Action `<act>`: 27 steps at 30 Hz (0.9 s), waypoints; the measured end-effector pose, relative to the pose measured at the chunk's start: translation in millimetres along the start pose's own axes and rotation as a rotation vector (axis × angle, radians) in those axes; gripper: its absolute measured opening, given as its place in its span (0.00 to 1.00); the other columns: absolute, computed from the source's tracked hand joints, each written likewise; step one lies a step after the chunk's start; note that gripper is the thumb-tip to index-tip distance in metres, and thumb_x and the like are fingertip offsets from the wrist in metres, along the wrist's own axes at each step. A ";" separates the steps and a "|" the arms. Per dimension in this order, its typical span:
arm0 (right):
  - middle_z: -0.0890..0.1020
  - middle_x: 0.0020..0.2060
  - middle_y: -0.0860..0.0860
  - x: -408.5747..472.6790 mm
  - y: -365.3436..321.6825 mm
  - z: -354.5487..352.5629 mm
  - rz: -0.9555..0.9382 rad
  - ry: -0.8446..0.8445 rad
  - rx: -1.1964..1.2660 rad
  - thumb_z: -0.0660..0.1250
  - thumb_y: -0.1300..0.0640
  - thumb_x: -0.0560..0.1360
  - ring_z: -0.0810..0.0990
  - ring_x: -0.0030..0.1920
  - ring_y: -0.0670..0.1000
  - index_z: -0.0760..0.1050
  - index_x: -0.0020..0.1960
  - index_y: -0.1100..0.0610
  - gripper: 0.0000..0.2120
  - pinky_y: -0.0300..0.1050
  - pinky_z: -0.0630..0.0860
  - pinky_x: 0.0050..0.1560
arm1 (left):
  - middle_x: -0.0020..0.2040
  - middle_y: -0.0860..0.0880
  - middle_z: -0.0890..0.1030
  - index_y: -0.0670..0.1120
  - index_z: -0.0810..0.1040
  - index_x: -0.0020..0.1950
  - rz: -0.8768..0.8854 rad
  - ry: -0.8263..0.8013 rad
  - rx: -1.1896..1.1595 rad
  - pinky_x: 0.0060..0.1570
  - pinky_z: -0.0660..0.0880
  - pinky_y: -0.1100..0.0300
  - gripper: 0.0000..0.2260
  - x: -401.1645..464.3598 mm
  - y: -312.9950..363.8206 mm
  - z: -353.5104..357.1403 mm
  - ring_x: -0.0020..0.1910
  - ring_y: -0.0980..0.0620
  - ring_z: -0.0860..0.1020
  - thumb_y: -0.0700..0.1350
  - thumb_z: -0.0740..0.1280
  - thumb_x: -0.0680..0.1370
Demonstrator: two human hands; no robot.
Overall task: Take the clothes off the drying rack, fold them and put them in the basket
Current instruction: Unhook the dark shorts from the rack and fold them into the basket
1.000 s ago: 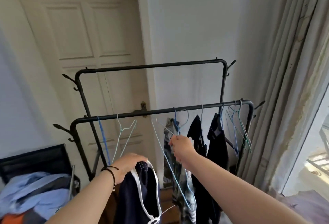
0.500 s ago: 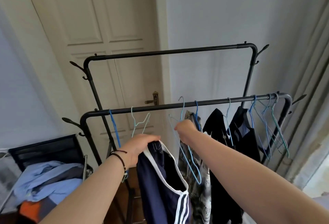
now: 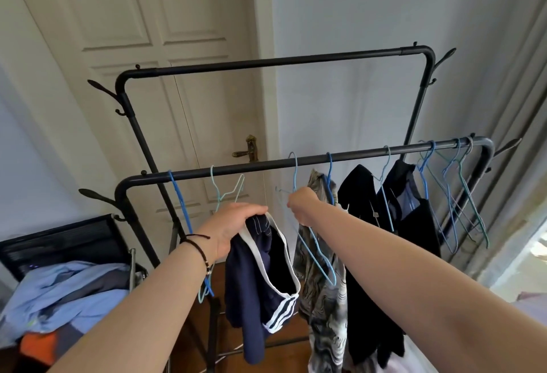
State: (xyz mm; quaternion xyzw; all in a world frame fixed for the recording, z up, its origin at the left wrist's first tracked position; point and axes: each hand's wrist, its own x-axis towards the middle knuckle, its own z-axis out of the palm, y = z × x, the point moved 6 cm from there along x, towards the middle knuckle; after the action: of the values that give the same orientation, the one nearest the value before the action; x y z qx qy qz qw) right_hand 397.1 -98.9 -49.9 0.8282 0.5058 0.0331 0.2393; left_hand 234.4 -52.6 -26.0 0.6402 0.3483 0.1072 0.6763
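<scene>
My left hand (image 3: 229, 227) grips a pair of navy shorts (image 3: 257, 286) with white trim by the waistband, off the rack and hanging free. My right hand (image 3: 302, 205) holds a light blue wire hanger (image 3: 318, 249) whose hook sits on the front bar of the black drying rack (image 3: 266, 165). On that bar still hang a grey patterned garment (image 3: 325, 298), a black garment (image 3: 361, 242) and a dark navy one (image 3: 411, 212). Several bare hangers (image 3: 455, 204) hang at the right end, and two more hangers (image 3: 177, 195) at the left.
A black chair (image 3: 56, 239) at lower left carries a pile of light blue clothes (image 3: 65, 292) with something orange under it. A white panelled door (image 3: 165, 76) stands behind the rack. Curtains (image 3: 515, 106) hang on the right. Wooden floor shows under the rack.
The view has shifted, so the rack now sits higher and further right in frame. My left hand has lifted the navy shorts a little; my right hand has stayed on the hanger at the bar.
</scene>
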 end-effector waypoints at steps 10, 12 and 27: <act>0.76 0.62 0.53 0.4 -10.6 26.5 0.128 0.027 0.699 0.64 0.56 0.79 0.78 0.60 0.55 0.72 0.66 0.61 0.17 0.43 0.74 0.54 | 0.48 0.38 0.85 0.40 0.84 0.48 0.085 -0.049 0.181 0.58 0.77 0.49 0.09 4.2 -2.8 -8.3 0.45 0.45 0.82 0.43 0.75 0.71; 0.76 0.62 0.58 1.7 -3.9 30.8 0.260 0.069 0.807 0.61 0.59 0.79 0.76 0.61 0.59 0.71 0.67 0.62 0.18 0.44 0.73 0.53 | 0.48 0.39 0.84 0.42 0.84 0.48 0.153 -0.044 0.308 0.55 0.78 0.49 0.11 4.9 1.6 -8.3 0.44 0.47 0.82 0.47 0.76 0.70; 0.80 0.51 0.55 -139.9 -38.5 22.5 0.146 0.058 1.423 0.67 0.57 0.71 0.79 0.48 0.56 0.73 0.63 0.57 0.21 0.51 0.77 0.50 | 0.32 0.46 0.75 0.46 0.70 0.35 0.534 0.319 0.883 0.31 0.64 0.57 0.13 -73.7 29.6 35.7 0.32 0.47 0.72 0.47 0.66 0.77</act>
State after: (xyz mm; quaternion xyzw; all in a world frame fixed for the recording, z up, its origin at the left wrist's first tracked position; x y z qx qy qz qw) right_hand 304.1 -212.0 -60.1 0.8140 0.3542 -0.2668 -0.3752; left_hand 210.9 -119.7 24.2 0.9057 0.2836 0.2145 0.2309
